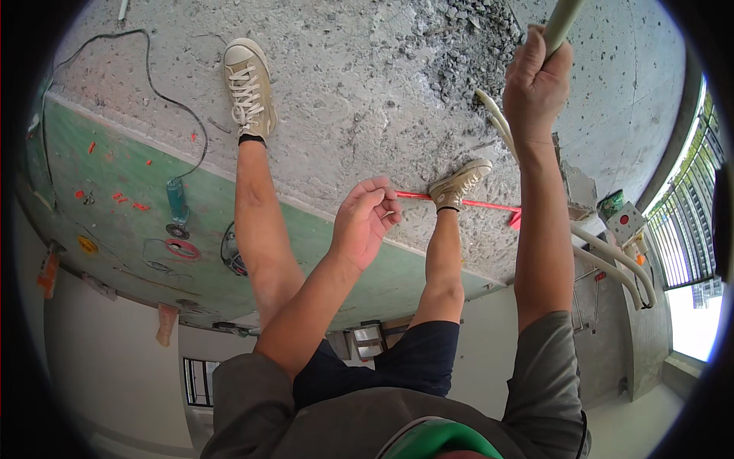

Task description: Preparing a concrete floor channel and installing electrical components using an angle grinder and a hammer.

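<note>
My right hand (pixel 538 88) is raised at the upper right, its fingers wrapped round a pale cream tube (pixel 564 21). The tube runs out past the top edge, and its lower end is hidden in my grip. Lower and nearer the middle, my left hand (pixel 363 226) hangs above the floor. Its palm shows and its fingers are loosely bent, with nothing visible in them. A thin red rod (pixel 489 205) reaches from beside those fingertips past my right shoe (pixel 460 183) toward my right forearm. Whether its left end continues behind my hand, I cannot tell.
Grey rubble (pixel 474 50) lies on the rough concrete (pixel 329 99). Cream hoses (pixel 623 268) bend at the right, near a railing (pixel 692 191). On the green floor strip (pixel 122 161) lie a teal power tool (pixel 177 203), a black cable (pixel 149 69) and red scraps.
</note>
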`<state>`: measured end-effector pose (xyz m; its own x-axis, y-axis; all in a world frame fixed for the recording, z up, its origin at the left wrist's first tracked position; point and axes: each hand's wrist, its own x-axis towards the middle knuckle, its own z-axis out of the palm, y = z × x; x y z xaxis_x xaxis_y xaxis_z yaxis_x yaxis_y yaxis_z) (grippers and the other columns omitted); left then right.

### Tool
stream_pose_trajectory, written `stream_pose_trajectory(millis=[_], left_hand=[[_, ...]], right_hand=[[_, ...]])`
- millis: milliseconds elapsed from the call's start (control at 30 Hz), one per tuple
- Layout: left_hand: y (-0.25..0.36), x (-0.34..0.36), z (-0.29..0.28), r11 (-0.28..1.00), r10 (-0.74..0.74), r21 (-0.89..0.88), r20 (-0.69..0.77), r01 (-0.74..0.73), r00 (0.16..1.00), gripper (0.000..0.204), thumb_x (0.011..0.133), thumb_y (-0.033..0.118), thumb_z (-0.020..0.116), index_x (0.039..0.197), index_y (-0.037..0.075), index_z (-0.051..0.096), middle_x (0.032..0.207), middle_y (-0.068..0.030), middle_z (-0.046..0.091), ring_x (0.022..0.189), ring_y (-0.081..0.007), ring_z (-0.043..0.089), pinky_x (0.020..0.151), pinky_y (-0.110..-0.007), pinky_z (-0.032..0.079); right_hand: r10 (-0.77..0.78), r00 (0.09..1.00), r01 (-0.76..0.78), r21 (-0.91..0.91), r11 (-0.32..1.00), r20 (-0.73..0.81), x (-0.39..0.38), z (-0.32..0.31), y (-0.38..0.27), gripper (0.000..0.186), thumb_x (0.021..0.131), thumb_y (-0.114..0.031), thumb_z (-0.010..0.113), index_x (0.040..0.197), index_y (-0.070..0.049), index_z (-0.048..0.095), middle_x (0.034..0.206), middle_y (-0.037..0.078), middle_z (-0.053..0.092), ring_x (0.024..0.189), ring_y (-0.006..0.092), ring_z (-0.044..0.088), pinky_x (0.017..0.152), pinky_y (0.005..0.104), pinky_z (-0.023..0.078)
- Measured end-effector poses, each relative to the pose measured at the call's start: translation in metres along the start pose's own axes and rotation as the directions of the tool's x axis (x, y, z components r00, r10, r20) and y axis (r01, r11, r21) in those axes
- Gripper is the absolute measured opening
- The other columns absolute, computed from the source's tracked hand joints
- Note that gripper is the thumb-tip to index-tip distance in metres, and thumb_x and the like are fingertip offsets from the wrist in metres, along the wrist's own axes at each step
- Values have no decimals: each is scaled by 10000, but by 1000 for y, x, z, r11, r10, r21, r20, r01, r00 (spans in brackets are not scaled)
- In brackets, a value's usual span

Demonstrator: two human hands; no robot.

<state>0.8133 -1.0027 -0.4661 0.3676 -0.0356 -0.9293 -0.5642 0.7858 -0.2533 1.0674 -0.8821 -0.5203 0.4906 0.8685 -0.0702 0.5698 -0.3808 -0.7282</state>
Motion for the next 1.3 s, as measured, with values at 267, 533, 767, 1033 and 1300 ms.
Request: stream_pose_trajectory(millis=[267, 533, 767, 1033, 1300], left_hand=[[33, 4, -7, 985, 149, 94, -40, -144, 988, 202, 870, 97, 508, 1067, 56, 511, 874, -52, 562, 781, -154, 550, 686, -306, 461], [23, 3, 5, 981, 158, 105, 34, -161, 987, 198, 872, 97, 504, 1064, 50, 517, 882, -54, 566, 778, -158, 553, 683, -306, 464], [21, 0, 2, 989, 113, 85, 55, -117, 992, 190, 872, 93, 499, 1057, 54, 516, 887, -54, 562, 788, -157, 551, 695, -302, 460], [35, -6, 5, 989, 143, -45, 116, -139, 983, 216, 867, 157, 518, 1068, 78, 509, 887, -40, 548, 799, -154, 541, 698, -310, 455], [28, 0, 10, 987, 158, 3, 87, -159, 984, 211, 874, 144, 510, 1074, 79, 503, 900, -43, 552, 798, -148, 544, 697, -308, 460]], right_hand=[[634, 551, -34, -745, 667, 542, -105, -67, 84, 283, 891, -232, 497, 879, 36, 589, 689, 193, 602, 539, 290, 584, 486, 391, 447], [373, 846, -438, 98, 894, 381, -8, -65, -68, 252, 917, -206, 544, 1055, 3, 573, 577, -21, 480, 452, 22, 402, 403, 183, 300], [57, 993, -51, -65, 997, 100, 23, -1, -18, 270, 928, -291, 488, 942, -21, 490, 626, 81, 554, 480, 162, 519, 439, 301, 423], [609, 669, -616, -141, 775, 427, -1, -15, -10, 221, 906, -229, 531, 784, -53, 476, 568, -34, 428, 407, 57, 373, 358, 223, 315], [-73, 985, 21, 319, 948, 154, 91, -20, -70, 205, 933, -223, 500, 937, -18, 488, 627, 20, 481, 459, 79, 435, 419, 252, 374]])
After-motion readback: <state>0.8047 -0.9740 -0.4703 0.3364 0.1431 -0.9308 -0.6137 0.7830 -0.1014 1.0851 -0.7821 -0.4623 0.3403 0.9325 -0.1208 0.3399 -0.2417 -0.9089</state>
